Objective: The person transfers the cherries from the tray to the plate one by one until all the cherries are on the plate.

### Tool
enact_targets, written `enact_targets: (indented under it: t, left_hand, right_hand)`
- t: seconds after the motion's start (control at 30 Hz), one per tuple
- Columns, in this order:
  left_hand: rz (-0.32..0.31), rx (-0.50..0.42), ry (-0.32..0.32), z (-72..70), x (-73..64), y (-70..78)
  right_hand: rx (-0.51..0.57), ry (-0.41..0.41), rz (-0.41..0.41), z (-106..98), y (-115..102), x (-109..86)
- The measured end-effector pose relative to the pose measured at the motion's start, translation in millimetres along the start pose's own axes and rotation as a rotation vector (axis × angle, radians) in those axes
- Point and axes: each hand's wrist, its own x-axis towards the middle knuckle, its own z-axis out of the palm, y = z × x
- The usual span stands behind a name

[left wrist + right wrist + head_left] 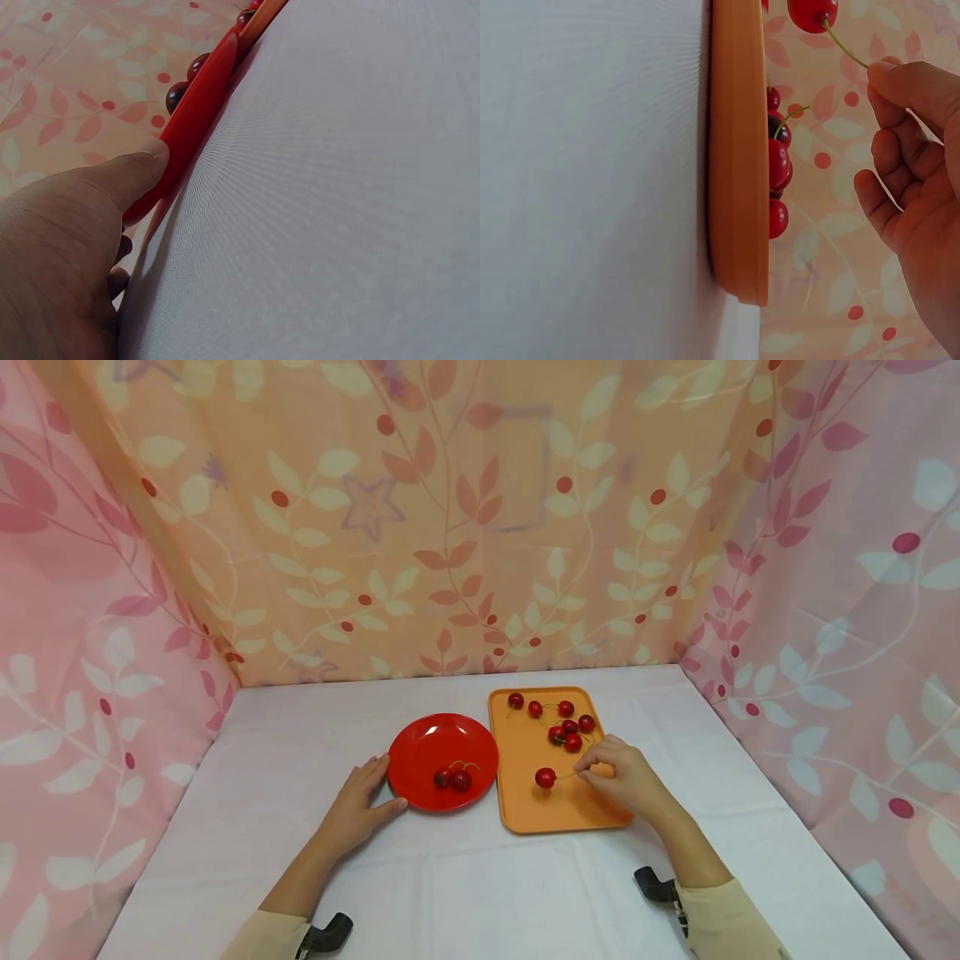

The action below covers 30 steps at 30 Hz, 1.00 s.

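My right hand (pixel 618 777) pinches a cherry (pixel 546 777) by its thin green stem between thumb and forefinger. That cherry hangs over the front part of the orange tray (pixel 525 814); in the right wrist view it stands clear of the tray's rim. Several more cherries (pixel 570 727) with stems lie towards the back of the tray. My left hand (pixel 356 814) rests against the left edge of a red plate (pixel 420 743), thumb on the rim and fingers spread loosely along it. Two cherries (pixel 452 778) sit on the plate, side by side.
Plate and tray stand edge to edge on a white cloth (pixel 450 893) covering the table. Patterned fabric (pixel 450 527) hangs behind and on both sides. Each wrist wears a black camera strap, and the sleeves are beige.
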Motion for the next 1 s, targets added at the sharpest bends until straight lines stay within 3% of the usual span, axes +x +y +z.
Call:
enact_targets:
  t: [0.23,0.77,1.0]
  left_hand:
    - [0.004,0.002,0.003,-0.2,-0.4,0.5]
    - [-0.009,0.013,-0.004,1.1,0.6,0.1]
    - [-0.018,0.013,-0.011,0.5,1.8,-0.7]
  right_hand:
    - [-0.028,-0.018,0.025,-2,-8,10.9]
    - [0.038,-0.037,-0.070,-3,-31,50.0]
    - [0.081,-0.055,-0.062,0,-39,66.4]
